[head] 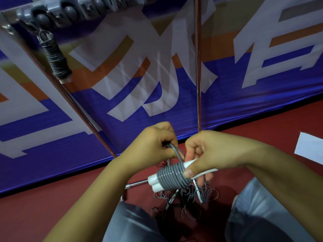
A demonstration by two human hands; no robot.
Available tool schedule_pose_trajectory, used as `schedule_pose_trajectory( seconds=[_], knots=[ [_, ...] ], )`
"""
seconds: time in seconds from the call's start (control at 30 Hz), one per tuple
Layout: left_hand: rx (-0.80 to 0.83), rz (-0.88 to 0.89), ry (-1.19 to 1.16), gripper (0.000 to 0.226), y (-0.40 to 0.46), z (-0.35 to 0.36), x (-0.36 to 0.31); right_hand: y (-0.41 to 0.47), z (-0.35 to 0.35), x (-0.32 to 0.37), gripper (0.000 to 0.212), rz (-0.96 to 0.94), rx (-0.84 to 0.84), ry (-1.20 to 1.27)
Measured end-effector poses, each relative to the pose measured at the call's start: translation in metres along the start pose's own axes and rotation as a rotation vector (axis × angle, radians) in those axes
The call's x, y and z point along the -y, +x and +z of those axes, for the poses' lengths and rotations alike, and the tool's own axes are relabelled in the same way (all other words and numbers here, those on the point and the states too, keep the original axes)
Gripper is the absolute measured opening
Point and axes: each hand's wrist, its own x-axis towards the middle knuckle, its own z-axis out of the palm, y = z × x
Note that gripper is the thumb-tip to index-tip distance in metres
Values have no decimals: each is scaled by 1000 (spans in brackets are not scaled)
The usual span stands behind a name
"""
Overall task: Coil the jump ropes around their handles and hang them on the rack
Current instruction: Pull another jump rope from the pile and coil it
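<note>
Two bare hands meet at the centre of my view, both closed on one jump rope. The right hand (206, 154) clamps the pair of white plastic handles (158, 183) side by side, thumb pressed on top of them at the edge of the coil and fingers curled beneath. The grey rubbery cord (172, 175) is wound in tight, neat turns around both handles just outboard of that thumb; the bare white handle ends stick out beyond the coil, away from the grip. The left hand (153, 145) pinches a loop of the same cord between thumb and curled fingers, just above the coil and close beside the right-hand knuckles, and I see the cord run down from that pinch into the topmost turn. Directly below the grip, a loose tangle of grey and dark cords with white handles (188, 196) lies on the dark red floor (52, 206), between my grey-trousered knees. Well above and to the left of the grip, a dark rope already coiled on its handles (56, 58) hangs from the grey plastic rack with round knobs (70, 13), whose thin metal poles (197, 67) stand before a blue, orange and white printed banner (244, 102).
</note>
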Motion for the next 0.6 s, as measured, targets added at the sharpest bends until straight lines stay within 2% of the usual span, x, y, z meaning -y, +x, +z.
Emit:
schedule_pose_trajectory(
  seconds=[0.2, 0.3, 0.37, 0.43, 0.53, 0.6],
  knots=[
    [-10, -20, 85, 12, -3, 5, -5, 14, 4, -14, 20, 84, -56, -94],
    [30, -63, 92, 19, -5, 5, -8, 20, 7, -19, 20, 121, -105, -118],
    [30, -118, 80, 21, -7, 5, -11, 21, 8, -21, 24, 139, -188, -159],
    [-8, -173, 43, 13, -10, 5, -12, 22, 8, -24, 28, 129, -316, -176],
    [-93, -255, -41, 7, -15, 8, -19, 24, 7, -27, 33, 20, -520, -146],
    [-158, -324, -131, 14, -19, 10, -24, 24, 7, -27, 34, -53, -602, -106]
  ],
)
